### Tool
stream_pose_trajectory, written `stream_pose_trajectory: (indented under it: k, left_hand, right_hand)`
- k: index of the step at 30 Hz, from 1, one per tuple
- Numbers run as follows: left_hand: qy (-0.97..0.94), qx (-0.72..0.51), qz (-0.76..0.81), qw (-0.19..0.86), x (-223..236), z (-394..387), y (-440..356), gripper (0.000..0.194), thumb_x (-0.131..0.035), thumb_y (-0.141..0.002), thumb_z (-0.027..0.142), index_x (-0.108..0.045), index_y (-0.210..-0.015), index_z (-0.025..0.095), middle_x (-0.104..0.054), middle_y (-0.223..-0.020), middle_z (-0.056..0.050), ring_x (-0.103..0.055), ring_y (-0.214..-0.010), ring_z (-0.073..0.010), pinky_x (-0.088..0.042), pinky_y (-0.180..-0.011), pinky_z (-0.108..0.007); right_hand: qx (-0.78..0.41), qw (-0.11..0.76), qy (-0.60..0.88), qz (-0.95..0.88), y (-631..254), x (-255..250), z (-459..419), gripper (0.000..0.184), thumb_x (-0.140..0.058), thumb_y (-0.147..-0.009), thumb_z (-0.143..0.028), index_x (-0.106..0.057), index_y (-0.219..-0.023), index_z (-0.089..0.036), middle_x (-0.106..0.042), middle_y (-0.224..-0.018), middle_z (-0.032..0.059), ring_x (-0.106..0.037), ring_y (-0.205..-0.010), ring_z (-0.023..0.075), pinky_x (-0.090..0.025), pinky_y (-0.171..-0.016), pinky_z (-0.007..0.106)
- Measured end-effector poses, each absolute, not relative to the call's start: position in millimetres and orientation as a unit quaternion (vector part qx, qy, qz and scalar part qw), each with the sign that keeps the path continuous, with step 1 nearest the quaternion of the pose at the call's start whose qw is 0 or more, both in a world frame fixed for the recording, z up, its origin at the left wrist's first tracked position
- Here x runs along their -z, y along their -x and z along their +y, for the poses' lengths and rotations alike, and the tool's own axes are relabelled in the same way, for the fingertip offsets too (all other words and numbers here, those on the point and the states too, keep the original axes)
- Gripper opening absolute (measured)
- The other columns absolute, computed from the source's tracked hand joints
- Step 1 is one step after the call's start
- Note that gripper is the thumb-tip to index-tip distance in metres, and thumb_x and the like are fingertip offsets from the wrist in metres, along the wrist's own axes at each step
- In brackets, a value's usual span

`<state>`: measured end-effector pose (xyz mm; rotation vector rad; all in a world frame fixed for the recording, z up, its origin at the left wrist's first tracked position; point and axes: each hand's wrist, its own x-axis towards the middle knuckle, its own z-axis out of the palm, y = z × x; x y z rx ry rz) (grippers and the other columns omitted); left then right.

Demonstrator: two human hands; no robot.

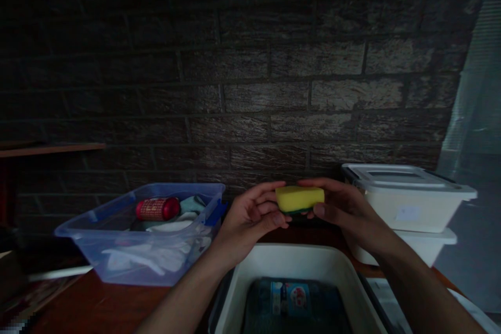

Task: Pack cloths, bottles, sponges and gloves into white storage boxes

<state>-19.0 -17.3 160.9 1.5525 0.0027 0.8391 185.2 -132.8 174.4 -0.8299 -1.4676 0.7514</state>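
Note:
A yellow sponge with a dark green underside [299,199] is held up between my two hands, above the far rim of a white bin. My right hand [344,206] grips its right end, thumb at the front and fingers behind it. At the sponge's left end, my left hand [254,209] has curled fingers and its thumb just below the edge, closed lightly on that end. Below, the white bin [321,254] holds a large dark bottle-like container [258,300] with a blue and white label; its near part is cut off.
Left on the brown wooden table [102,305] stands a clear bluish tub [136,266] holding a red can-shaped item [158,209] and white cloths. Stacked at right are two white boxes, the upper one lidded [410,209]. A brick wall [242,94] rises behind.

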Motion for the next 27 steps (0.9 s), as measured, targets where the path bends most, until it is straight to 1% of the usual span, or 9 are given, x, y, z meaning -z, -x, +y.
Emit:
stream_pose_trajectory:
  k: [3,5,7,9,14,18,20,24,27]
  left_hand:
    - [-0.674,-0.369,-0.002,0.639,-161.7,-17.7,20.5,0.056,-0.08,-0.085,0.024,-0.06,-0.137,0.022,-0.069,-0.12,-0.012,-0.072,-0.092,-0.0203,-0.061,-0.08,-0.032]
    - [-0.668,-0.378,-0.002,0.641,-161.3,-17.3,21.1,0.051,-0.078,-0.086,0.023,-0.063,-0.134,0.02,-0.07,-0.117,-0.012,-0.071,-0.094,-0.0204,-0.061,-0.08,-0.031]
    - [-0.662,-0.386,-0.002,0.642,-160.2,-16.3,21.2,0.044,-0.078,-0.086,0.022,-0.066,-0.128,0.018,-0.072,-0.114,-0.012,-0.069,-0.096,-0.0203,-0.061,-0.079,-0.03]
    - [-0.657,-0.39,-0.006,0.645,-159.0,-15.2,21.0,0.041,-0.079,-0.085,0.023,-0.068,-0.125,0.016,-0.072,-0.113,-0.012,-0.068,-0.098,-0.0205,-0.06,-0.079,-0.03]
    - [-0.656,-0.392,-0.002,0.644,-158.1,-14.8,19.7,0.051,-0.084,-0.081,0.023,-0.067,-0.128,0.018,-0.074,-0.115,-0.011,-0.068,-0.105,-0.0205,-0.058,-0.088,-0.029]
    - [-0.655,-0.41,0.01,0.635,-159.8,-16.4,19.1,0.045,-0.083,-0.082,0.02,-0.068,-0.125,0.019,-0.075,-0.116,-0.009,-0.068,-0.107,-0.0175,-0.054,-0.094,-0.026]
    - [-0.656,-0.415,0.004,0.63,-160.7,-17.2,19.3,0.045,-0.082,-0.083,0.019,-0.067,-0.125,0.02,-0.075,-0.116,-0.008,-0.068,-0.105,-0.0156,-0.053,-0.096,-0.025]
    - [-0.667,-0.415,-0.004,0.619,-161.2,-18.3,20.0,0.053,-0.084,-0.079,0.015,-0.065,-0.128,0.022,-0.074,-0.115,-0.007,-0.069,-0.1,-0.0141,-0.055,-0.093,-0.024]
    - [-0.672,-0.395,-0.012,0.626,-160.7,-18.5,20.4,0.062,-0.086,-0.076,0.014,-0.062,-0.132,0.024,-0.072,-0.119,-0.008,-0.068,-0.103,-0.0166,-0.056,-0.091,-0.027]
  right_hand:
    - [-0.318,0.607,0.358,-0.635,-186.1,-175.2,-135.3,0.043,-0.079,-0.086,-0.027,-0.069,-0.129,-0.027,-0.072,-0.125,0.0071,-0.069,-0.109,0.02,-0.058,-0.087,0.027]
    - [-0.324,0.603,0.351,-0.639,-186.0,-176.0,-136.7,0.043,-0.078,-0.087,-0.026,-0.068,-0.129,-0.027,-0.07,-0.13,0.0073,-0.068,-0.112,0.02,-0.057,-0.088,0.027]
    - [-0.332,0.598,0.341,-0.644,-185.6,-176.6,-137.4,0.043,-0.077,-0.088,-0.025,-0.068,-0.13,-0.028,-0.07,-0.13,0.0067,-0.068,-0.113,0.0193,-0.057,-0.09,0.027]
    - [-0.335,0.597,0.339,-0.646,-185.2,-176.6,-137.3,0.043,-0.077,-0.088,-0.024,-0.068,-0.13,-0.028,-0.07,-0.129,0.0062,-0.068,-0.114,0.0188,-0.056,-0.093,0.027]
    - [-0.321,0.591,0.342,-0.656,-184.4,-173.5,-134.0,0.048,-0.079,-0.086,-0.021,-0.065,-0.131,-0.027,-0.07,-0.13,0.0071,-0.068,-0.115,0.0189,-0.054,-0.098,0.03]
    - [-0.33,0.587,0.33,-0.661,-183.7,-171.5,-131.8,0.058,-0.082,-0.083,-0.019,-0.06,-0.136,-0.029,-0.068,-0.133,0.0072,-0.066,-0.118,0.02,-0.054,-0.099,0.033]
    - [-0.333,0.595,0.327,-0.654,-183.6,-171.6,-131.9,0.061,-0.082,-0.083,-0.019,-0.059,-0.138,-0.03,-0.067,-0.134,0.0071,-0.067,-0.115,0.0196,-0.055,-0.099,0.034]
    - [-0.332,0.611,0.332,-0.637,-184.2,-172.4,-133.2,0.055,-0.081,-0.085,-0.019,-0.062,-0.135,-0.029,-0.071,-0.127,0.0067,-0.07,-0.106,0.0174,-0.056,-0.097,0.033]
    - [-0.338,0.617,0.327,-0.631,-184.9,-173.2,-134.6,0.055,-0.081,-0.083,-0.016,-0.063,-0.133,-0.029,-0.07,-0.129,0.0066,-0.071,-0.106,0.0176,-0.057,-0.097,0.033]
